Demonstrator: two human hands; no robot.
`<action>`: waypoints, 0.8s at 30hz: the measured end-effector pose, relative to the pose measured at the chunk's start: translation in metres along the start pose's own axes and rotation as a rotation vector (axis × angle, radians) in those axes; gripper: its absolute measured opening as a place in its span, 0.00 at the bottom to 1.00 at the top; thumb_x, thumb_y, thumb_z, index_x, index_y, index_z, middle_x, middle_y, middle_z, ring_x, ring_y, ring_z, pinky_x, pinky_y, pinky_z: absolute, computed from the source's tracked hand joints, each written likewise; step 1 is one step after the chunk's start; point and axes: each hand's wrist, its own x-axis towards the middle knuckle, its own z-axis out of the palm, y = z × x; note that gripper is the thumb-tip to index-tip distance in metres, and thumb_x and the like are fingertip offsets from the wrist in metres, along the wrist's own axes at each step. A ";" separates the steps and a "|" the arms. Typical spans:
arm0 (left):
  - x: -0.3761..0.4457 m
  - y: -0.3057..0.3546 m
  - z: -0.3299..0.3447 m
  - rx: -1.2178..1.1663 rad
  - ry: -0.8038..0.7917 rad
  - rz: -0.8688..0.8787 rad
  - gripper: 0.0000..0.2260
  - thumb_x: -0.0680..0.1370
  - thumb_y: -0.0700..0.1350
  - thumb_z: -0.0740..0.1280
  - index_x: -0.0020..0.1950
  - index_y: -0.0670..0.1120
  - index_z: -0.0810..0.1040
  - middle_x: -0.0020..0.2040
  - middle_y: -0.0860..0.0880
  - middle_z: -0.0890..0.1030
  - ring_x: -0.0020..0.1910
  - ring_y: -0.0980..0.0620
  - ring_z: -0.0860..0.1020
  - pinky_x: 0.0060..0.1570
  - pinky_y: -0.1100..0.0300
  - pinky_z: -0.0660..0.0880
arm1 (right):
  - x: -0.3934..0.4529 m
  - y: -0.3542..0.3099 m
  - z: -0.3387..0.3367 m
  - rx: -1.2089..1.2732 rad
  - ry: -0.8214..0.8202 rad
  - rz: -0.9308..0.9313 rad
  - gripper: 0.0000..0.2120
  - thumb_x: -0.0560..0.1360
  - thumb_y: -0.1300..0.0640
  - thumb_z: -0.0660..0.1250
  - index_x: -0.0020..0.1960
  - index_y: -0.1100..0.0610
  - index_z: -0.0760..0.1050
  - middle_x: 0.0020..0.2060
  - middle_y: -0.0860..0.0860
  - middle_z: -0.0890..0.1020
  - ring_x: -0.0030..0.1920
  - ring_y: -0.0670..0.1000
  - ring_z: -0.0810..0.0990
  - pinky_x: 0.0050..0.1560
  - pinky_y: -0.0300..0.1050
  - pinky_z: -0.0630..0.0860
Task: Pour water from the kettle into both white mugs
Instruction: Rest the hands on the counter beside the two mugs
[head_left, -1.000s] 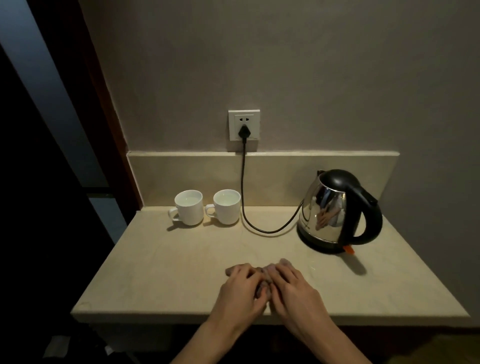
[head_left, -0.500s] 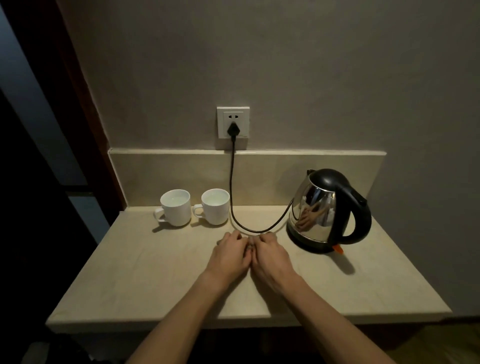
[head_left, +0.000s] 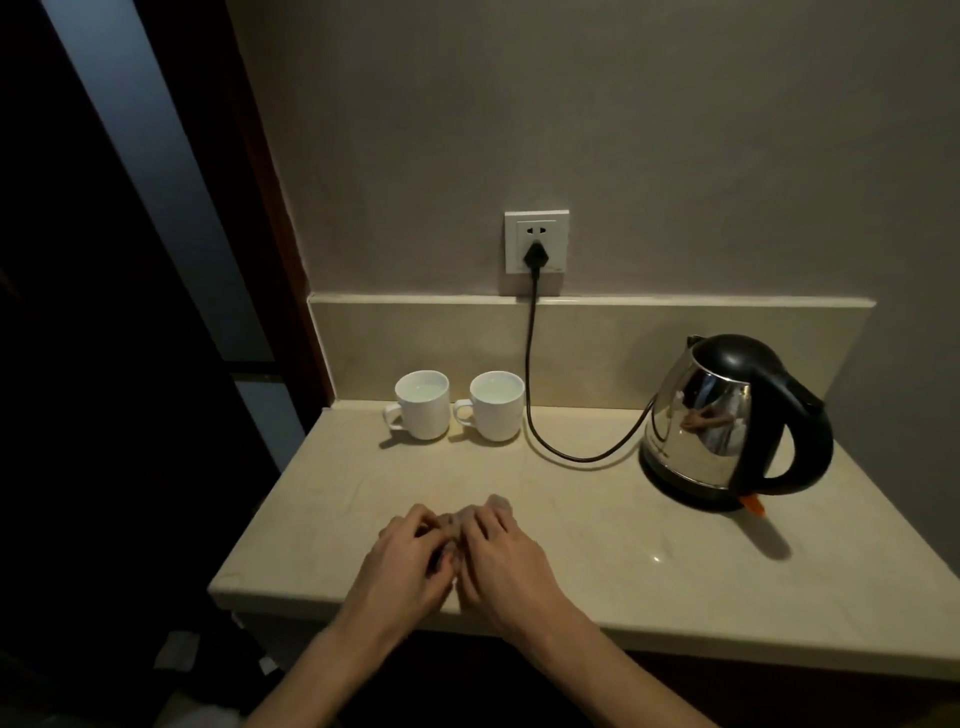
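Note:
Two white mugs stand side by side at the back left of the counter, the left mug (head_left: 422, 405) and the right mug (head_left: 496, 406), handles to the left; both look to hold liquid. A shiny steel kettle (head_left: 727, 421) with a black lid and handle sits on its base at the right. My left hand (head_left: 410, 561) and my right hand (head_left: 501, 558) rest palm-down on the counter near its front edge, touching each other, fingers loosely spread, holding nothing. Both are well short of the mugs and the kettle.
A beige stone counter (head_left: 649, 561) runs to a low backsplash (head_left: 597, 353). A black cord (head_left: 535, 395) loops from the wall socket (head_left: 536, 249) down to the kettle base, passing just right of the mugs. A dark door frame (head_left: 249, 208) borders the left.
Both hands have drawn back together from the middle of the counter toward the front edge, after having reached forward. The mugs and kettle stay put.

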 end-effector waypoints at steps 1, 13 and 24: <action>-0.004 0.010 0.006 -0.018 -0.004 0.028 0.12 0.81 0.52 0.65 0.62 0.56 0.83 0.55 0.57 0.75 0.53 0.56 0.75 0.54 0.60 0.76 | -0.013 0.006 -0.004 0.021 -0.002 0.024 0.16 0.75 0.50 0.65 0.59 0.56 0.80 0.52 0.52 0.83 0.57 0.55 0.81 0.55 0.47 0.82; 0.067 0.155 0.089 -0.076 -0.146 0.186 0.15 0.82 0.52 0.59 0.62 0.50 0.81 0.57 0.49 0.73 0.56 0.47 0.72 0.52 0.50 0.77 | -0.103 0.130 -0.061 -0.043 0.049 0.497 0.16 0.81 0.49 0.62 0.67 0.46 0.77 0.62 0.44 0.79 0.65 0.48 0.77 0.54 0.42 0.77; 0.109 0.087 0.060 0.030 -0.114 0.057 0.14 0.84 0.52 0.60 0.64 0.51 0.81 0.54 0.49 0.74 0.52 0.48 0.74 0.53 0.50 0.76 | -0.001 0.119 -0.029 0.012 -0.012 0.391 0.15 0.80 0.53 0.58 0.62 0.52 0.79 0.57 0.52 0.81 0.61 0.55 0.75 0.55 0.49 0.78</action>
